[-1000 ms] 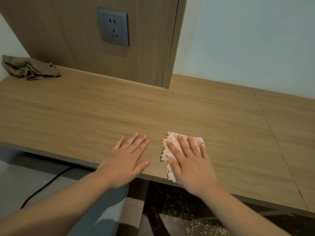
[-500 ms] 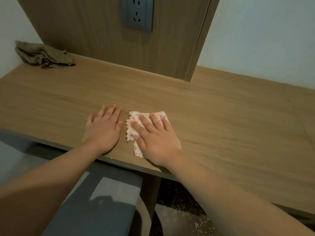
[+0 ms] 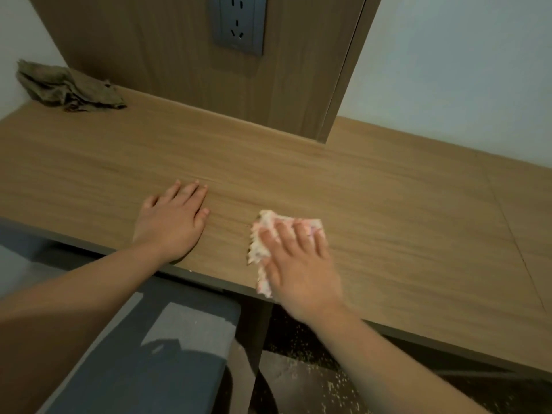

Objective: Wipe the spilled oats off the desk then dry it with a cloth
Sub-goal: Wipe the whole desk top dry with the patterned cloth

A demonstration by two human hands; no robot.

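Right hand [image 3: 298, 264] pressed flat, fingers spread, on cloth [image 3: 263, 234] at front edge of bench [image 3: 403, 228], left hand [image 3: 171, 222] flat just beside it, oats [image 3: 313, 369] on floor, rag [image 3: 68, 88] back-left.

One head-worn view looks forward and steeply down from above the near edge of the light-brown wood-grain desk [image 3: 388, 204], close over it. It faces the brown wooden back panel [image 3: 149, 55] with its grey wall socket [image 3: 238, 25], and catches the dark floor [image 3: 298, 380] beneath.
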